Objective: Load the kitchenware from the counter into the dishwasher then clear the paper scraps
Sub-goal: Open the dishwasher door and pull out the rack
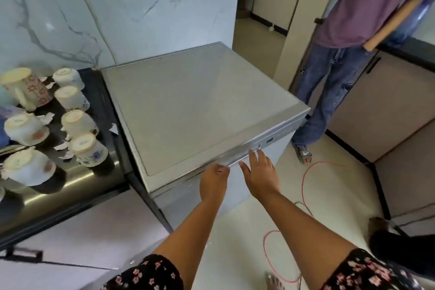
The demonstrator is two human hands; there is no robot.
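Note:
A grey freestanding dishwasher (200, 106) stands shut in the middle of the view, its flat top bare. My left hand (213, 180) curls its fingers under the top front edge of the door. My right hand (259, 172) rests flat beside it on the same edge, fingers spread. On the dark counter (94, 172) to the left, several cups stand upside down, among them a red-flowered mug (28, 87) and a blue-flowered cup (89, 150). White paper scraps (61, 146) lie between the cups, and one scrap (113, 129) sits by the counter's right edge.
A person in a purple shirt and jeans (348, 54) stands at the right, close behind the dishwasher. A red cord (303, 186) loops across the pale floor in front. Beige cabinets (376, 110) line the right side. A marble wall (117, 7) rises behind the counter.

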